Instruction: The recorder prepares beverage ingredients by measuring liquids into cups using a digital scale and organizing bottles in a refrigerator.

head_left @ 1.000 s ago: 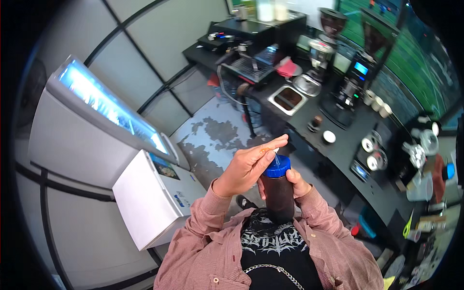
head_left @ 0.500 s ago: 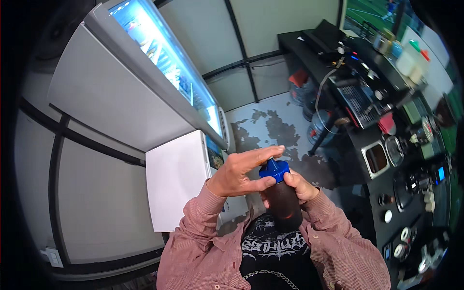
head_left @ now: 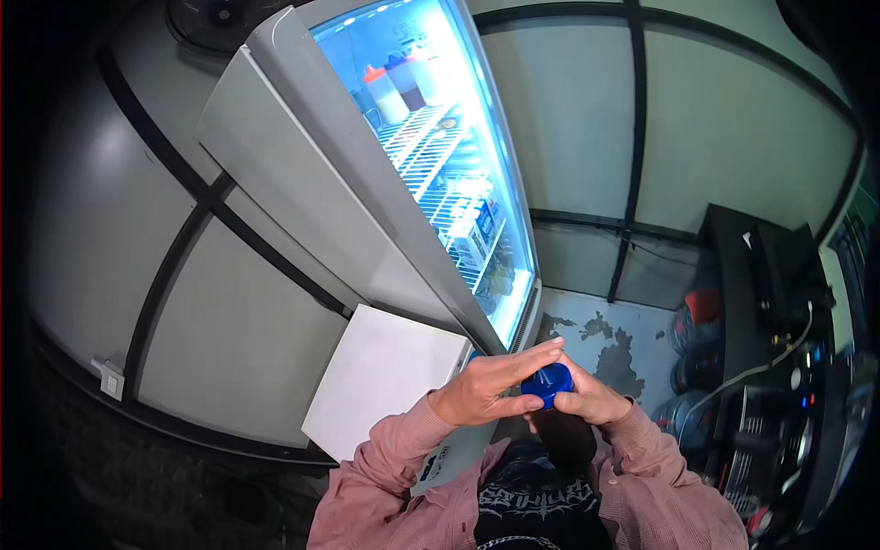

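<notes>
A dark squeeze bottle (head_left: 564, 440) with a blue lid (head_left: 547, 385) is held upright, slightly tilted, in front of my chest. My left hand (head_left: 484, 387) is at the lid, its thumb against the near left side and its stretched fingers across the top by the nozzle. From the other side my right hand (head_left: 591, 396) grips the bottle, thumb at the lid's edge; its other fingers are partly hidden behind the bottle. Ahead and to the left stands a lit fridge (head_left: 513, 183) with wire shelves, where more squeeze bottles (head_left: 390, 94) with coloured lids are seen.
Below the fridge is a low white box-like unit (head_left: 385, 380). Large water jugs (head_left: 683, 367) are on the floor at the right, beside a black counter (head_left: 724, 275) with equipment and a hose. A light switch (head_left: 112, 380) is on the left wall panel.
My view has swung left toward the fridge, so its shelves show more and the counter less. Both hands keep their hold on the bottle.
</notes>
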